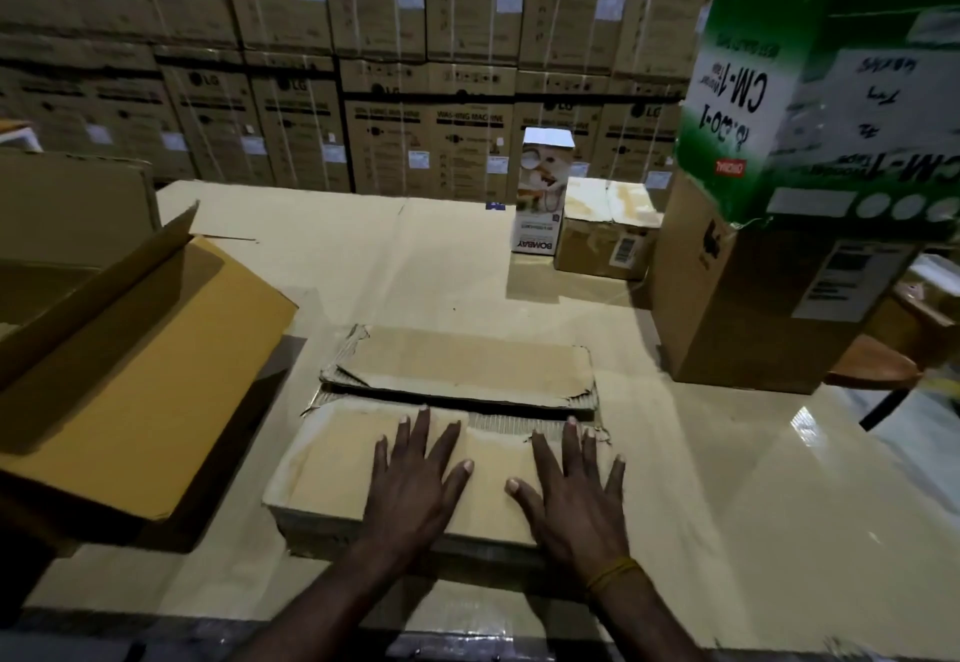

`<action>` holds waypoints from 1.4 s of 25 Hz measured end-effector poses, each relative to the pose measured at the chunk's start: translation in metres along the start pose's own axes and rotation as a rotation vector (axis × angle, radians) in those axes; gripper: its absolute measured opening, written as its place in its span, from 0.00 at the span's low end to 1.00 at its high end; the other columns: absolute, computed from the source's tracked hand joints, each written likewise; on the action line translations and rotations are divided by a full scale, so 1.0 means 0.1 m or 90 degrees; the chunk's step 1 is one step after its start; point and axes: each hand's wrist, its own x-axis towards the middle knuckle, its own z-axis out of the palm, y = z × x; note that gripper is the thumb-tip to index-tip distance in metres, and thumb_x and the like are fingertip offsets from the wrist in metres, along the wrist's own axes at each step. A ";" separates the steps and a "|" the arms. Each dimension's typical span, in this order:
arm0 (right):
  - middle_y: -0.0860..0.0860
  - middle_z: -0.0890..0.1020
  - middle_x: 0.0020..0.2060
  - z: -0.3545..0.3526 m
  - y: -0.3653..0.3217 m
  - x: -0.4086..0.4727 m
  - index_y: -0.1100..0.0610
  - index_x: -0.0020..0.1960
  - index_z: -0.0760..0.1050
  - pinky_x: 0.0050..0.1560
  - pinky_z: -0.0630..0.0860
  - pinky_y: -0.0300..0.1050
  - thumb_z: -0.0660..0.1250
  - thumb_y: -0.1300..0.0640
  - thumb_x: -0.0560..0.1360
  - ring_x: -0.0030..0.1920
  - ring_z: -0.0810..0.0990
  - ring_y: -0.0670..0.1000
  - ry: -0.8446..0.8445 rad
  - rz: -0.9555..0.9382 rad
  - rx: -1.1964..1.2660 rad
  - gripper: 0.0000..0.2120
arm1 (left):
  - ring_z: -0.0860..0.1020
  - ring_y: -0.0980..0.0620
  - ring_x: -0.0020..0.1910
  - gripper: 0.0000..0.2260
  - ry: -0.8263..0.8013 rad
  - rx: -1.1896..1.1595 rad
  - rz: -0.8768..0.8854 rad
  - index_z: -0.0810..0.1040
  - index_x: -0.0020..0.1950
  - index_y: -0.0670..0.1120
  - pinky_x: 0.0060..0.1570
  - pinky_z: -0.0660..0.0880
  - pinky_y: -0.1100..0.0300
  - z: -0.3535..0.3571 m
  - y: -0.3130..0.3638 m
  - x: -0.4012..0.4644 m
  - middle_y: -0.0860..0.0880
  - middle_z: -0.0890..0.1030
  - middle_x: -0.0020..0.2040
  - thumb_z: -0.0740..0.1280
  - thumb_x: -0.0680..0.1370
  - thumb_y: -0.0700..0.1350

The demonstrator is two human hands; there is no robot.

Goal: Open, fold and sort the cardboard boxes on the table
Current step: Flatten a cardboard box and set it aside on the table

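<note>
Both flat hands [498,495] on torn-edged flattened box [457,422]

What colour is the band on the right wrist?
Yellow; the band shows in the head view, just behind the right hand.

Tan flattened box [441,474] on beige tabletop [675,505]; green-and-white carton [810,105]; yellow wristband [613,572]; orange-brown open box [130,375].

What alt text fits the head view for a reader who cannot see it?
Both hands, left and right, press flat on a low cardboard box on the table. Taller boxes stand at the right.
</note>
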 end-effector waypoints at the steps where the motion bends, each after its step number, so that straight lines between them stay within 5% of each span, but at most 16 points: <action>1: 0.55 0.33 0.77 0.02 -0.01 0.07 0.44 0.80 0.39 0.74 0.37 0.68 0.27 0.27 0.66 0.78 0.35 0.58 0.011 -0.005 -0.011 0.45 | 0.45 0.46 0.80 0.35 0.008 0.006 -0.004 0.46 0.80 0.60 0.75 0.43 0.45 -0.01 -0.03 0.06 0.49 0.40 0.81 0.34 0.74 0.70; 5: 0.55 0.25 0.74 0.07 -0.05 0.31 0.42 0.79 0.36 0.74 0.42 0.68 0.42 0.31 0.78 0.77 0.33 0.60 0.104 -0.028 0.015 0.34 | 0.45 0.44 0.80 0.28 0.055 0.006 -0.008 0.42 0.80 0.60 0.75 0.49 0.44 -0.02 -0.14 0.34 0.47 0.37 0.80 0.46 0.81 0.64; 10: 0.55 0.23 0.73 -0.05 -0.15 0.67 0.40 0.78 0.34 0.74 0.46 0.66 0.55 0.37 0.79 0.76 0.29 0.60 0.178 -0.015 0.048 0.38 | 0.46 0.42 0.79 0.29 0.085 0.019 -0.022 0.46 0.80 0.58 0.74 0.53 0.41 -0.09 -0.35 0.76 0.43 0.47 0.81 0.48 0.81 0.64; 15: 0.53 0.24 0.74 -0.10 -0.15 1.16 0.37 0.76 0.30 0.75 0.48 0.66 0.53 0.37 0.80 0.77 0.32 0.59 0.188 0.012 0.048 0.36 | 0.51 0.41 0.79 0.31 0.113 0.028 -0.008 0.54 0.80 0.53 0.73 0.53 0.36 -0.15 -0.60 1.19 0.43 0.53 0.80 0.43 0.80 0.64; 21: 0.48 0.25 0.75 -0.12 -0.10 1.60 0.37 0.76 0.31 0.73 0.51 0.71 0.53 0.34 0.78 0.78 0.38 0.60 0.107 0.074 0.021 0.37 | 0.39 0.43 0.79 0.31 0.100 0.060 0.025 0.38 0.79 0.58 0.73 0.43 0.37 -0.17 -0.81 1.64 0.50 0.32 0.79 0.37 0.78 0.66; 35: 0.50 0.46 0.79 -0.02 -0.12 1.84 0.38 0.77 0.37 0.70 0.51 0.75 0.50 0.29 0.75 0.78 0.45 0.61 0.028 0.126 -0.098 0.38 | 0.50 0.39 0.79 0.32 0.034 0.030 0.047 0.54 0.79 0.56 0.74 0.50 0.36 -0.04 -1.01 1.99 0.46 0.58 0.78 0.47 0.78 0.69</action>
